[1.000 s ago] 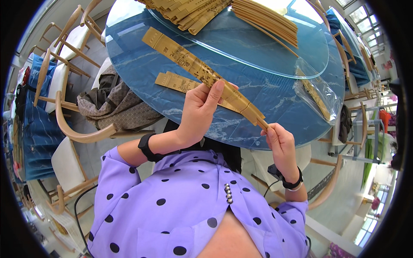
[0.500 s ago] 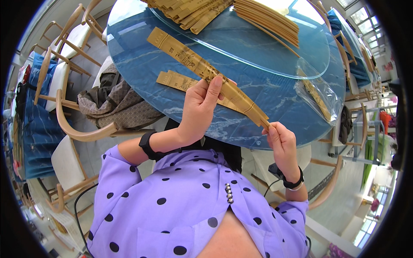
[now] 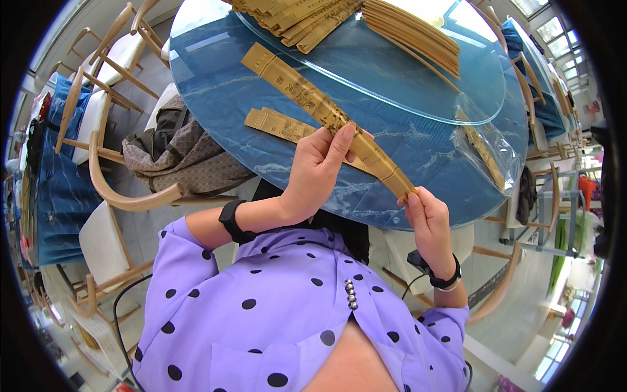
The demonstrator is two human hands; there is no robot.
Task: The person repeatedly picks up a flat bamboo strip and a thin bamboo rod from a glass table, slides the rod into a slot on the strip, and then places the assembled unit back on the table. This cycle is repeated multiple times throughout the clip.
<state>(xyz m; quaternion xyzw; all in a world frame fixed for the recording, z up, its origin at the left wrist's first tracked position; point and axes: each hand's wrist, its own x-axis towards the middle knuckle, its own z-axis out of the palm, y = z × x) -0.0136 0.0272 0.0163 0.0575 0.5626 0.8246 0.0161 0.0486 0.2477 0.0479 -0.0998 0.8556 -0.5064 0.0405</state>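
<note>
Long, narrow, flat gold-tan sleeve [image 3: 294,86], seemingly paper, is held slantwise over the rounded blue marbled tabletop [image 3: 219,98]. Middle is gripped by the left hand [image 3: 318,168], thumb on top; lower end is pinched by the right hand [image 3: 428,214].

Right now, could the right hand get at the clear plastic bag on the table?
Probably yes: the bag lies beyond the right hand, with only blue table showing between them. But that hand is pinching the lower end of the gold strip, so it would likely need to let go first.
</note>
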